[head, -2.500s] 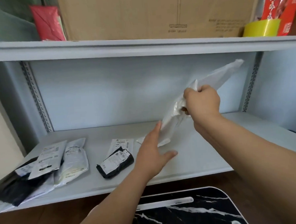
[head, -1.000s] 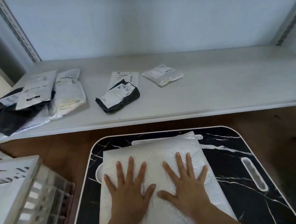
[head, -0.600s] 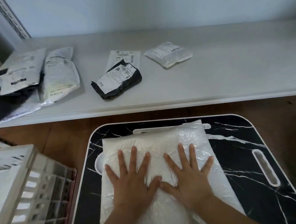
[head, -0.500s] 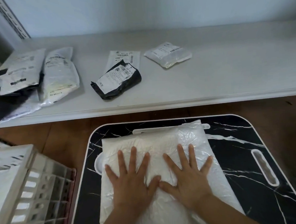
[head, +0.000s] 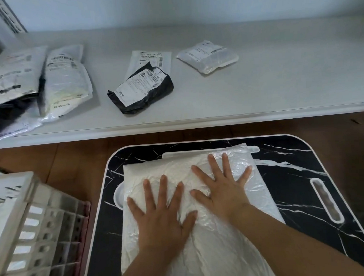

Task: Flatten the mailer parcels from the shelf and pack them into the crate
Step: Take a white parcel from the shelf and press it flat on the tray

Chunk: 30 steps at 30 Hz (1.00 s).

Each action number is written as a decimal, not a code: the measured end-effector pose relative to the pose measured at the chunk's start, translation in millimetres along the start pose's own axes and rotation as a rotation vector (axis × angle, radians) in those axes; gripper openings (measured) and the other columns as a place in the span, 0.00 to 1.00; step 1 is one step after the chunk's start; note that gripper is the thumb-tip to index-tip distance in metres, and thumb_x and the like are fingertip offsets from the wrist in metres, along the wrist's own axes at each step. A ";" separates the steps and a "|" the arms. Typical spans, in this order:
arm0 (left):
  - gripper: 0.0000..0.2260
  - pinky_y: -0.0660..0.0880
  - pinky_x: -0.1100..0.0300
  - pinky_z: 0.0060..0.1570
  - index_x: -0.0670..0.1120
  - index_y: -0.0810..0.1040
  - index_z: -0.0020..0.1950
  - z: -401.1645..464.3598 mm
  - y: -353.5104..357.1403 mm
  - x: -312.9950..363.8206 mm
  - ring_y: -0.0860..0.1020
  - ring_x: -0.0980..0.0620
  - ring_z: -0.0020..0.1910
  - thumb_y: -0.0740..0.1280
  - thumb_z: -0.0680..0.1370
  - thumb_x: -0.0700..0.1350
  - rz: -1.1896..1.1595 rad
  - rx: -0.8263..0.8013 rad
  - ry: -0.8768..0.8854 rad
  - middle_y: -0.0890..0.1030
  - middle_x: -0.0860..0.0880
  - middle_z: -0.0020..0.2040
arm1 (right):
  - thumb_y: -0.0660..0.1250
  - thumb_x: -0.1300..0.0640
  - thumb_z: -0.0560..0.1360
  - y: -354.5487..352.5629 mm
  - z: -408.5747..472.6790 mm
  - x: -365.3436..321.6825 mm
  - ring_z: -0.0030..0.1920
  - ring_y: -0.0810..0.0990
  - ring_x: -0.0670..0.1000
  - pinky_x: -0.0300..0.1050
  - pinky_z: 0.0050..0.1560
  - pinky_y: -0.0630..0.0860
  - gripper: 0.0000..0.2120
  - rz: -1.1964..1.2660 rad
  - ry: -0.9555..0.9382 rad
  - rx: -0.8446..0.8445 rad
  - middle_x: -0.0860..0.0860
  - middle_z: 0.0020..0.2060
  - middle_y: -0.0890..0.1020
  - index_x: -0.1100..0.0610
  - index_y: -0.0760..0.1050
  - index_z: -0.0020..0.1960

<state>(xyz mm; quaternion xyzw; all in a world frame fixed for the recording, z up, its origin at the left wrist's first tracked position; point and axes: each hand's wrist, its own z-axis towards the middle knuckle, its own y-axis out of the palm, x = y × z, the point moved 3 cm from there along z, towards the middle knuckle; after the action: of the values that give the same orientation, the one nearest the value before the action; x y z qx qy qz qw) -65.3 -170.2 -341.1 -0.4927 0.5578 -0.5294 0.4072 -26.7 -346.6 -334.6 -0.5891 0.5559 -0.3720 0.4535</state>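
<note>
Brown wooden floor (head: 68, 165) shows between a pale grey shelf (head: 279, 86) at the top of the head view and a black marble-patterned tabletop (head: 305, 173) with a white rim below it.

On the tabletop lies a white mailer parcel (head: 204, 252), wrapped in crinkled clear plastic, its far edge covering part of a white slot in the tabletop. Both hands press flat on it with fingers straight and spread. The left hand (head: 162, 215) lies nearer the parcel's left edge, and the right hand (head: 224, 190) sits a little further forward, toward the parcel's far right corner. The thumbs point toward each other, close but apart.

At the lower left stands a white plastic crate (head: 34, 230) with slotted walls, just beside the tabletop. What it holds is hard to make out.

Other parcels rest on the shelf. A black parcel (head: 141, 90) with a white shipping label lies near the middle, overlapping the near end of a flat white envelope (head: 149, 58) behind it. A small clear-wrapped packet (head: 208, 56) lies to their right, apart from them. To the left sits a puffy white pouch (head: 65, 80), and beside it at the left edge a stack of labelled grey and black bags (head: 11, 83), partly out of view.
</note>
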 end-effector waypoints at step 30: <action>0.33 0.33 0.30 0.67 0.64 0.24 0.69 -60.2 -7.1 -12.6 0.23 0.44 0.71 0.28 0.67 0.73 -0.030 -0.255 -0.015 0.22 0.52 0.72 | 0.55 0.17 0.59 20.6 -129.3 24.4 0.66 0.15 0.53 0.75 0.61 0.26 0.51 0.001 -0.166 -0.268 0.48 0.68 0.19 0.30 0.27 0.69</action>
<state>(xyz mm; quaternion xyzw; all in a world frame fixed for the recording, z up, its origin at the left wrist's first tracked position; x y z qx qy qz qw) -120.9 -146.1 -328.4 -0.5527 0.6102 -0.4566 0.3372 -152.6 -385.8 -315.4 -0.6730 0.5613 -0.2442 0.4153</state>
